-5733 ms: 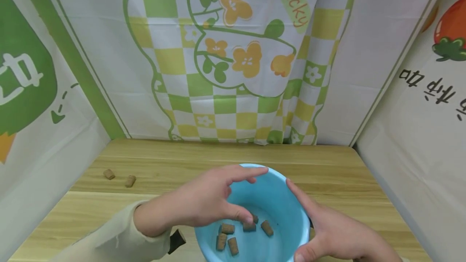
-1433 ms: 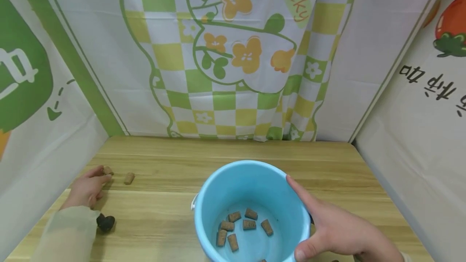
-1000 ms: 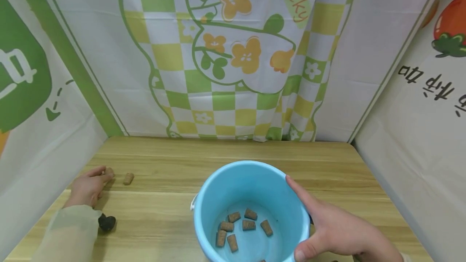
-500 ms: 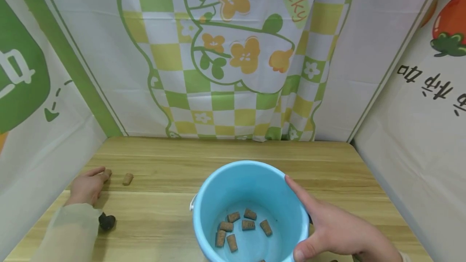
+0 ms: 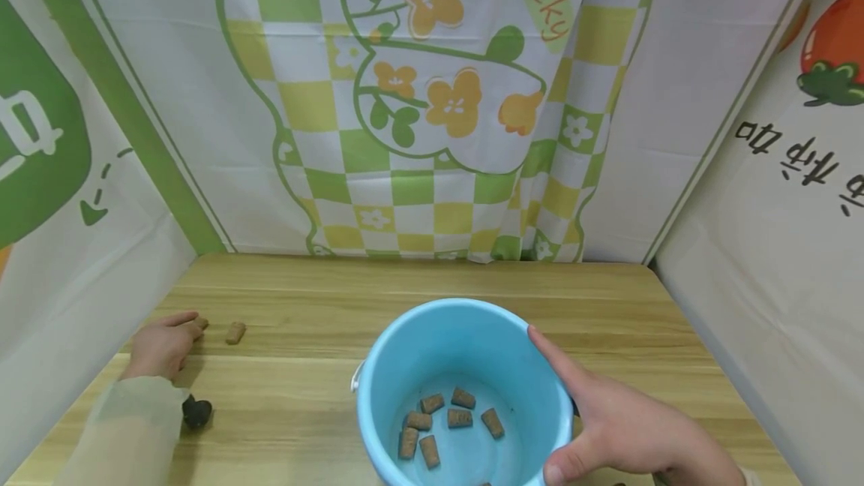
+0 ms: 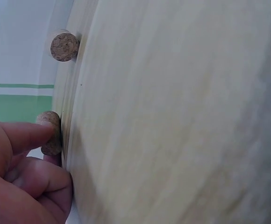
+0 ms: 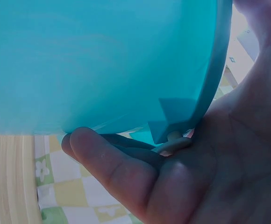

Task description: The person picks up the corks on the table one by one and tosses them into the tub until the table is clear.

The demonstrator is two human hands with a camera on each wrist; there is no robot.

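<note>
At the table's far left, my left hand (image 5: 160, 345) pinches a cork (image 6: 53, 144) lying on the wood; its thumb or a finger presses the cork's side in the left wrist view, and the fingers hide part of it. A second cork (image 5: 235, 333) lies a little to the right, apart from the hand. My right hand (image 5: 624, 422) holds the light blue bucket (image 5: 459, 336) by its right side, thumb at the rim and fingers against the outer wall in the right wrist view. Several corks (image 5: 460, 418) lie scattered on the bucket's floor.
The wooden table (image 5: 290, 396) is bounded by a printed cloth (image 5: 432, 193) at the back and cloth walls on both sides. A white handle fitting (image 5: 356, 376) sticks out on the bucket's left. A dark object (image 5: 197, 412) is at my left wrist.
From above the bucket, my left hand has moved to the far-left corks and its fingers have come together on one. My right hand stays at the bucket, which has hardly moved.
</note>
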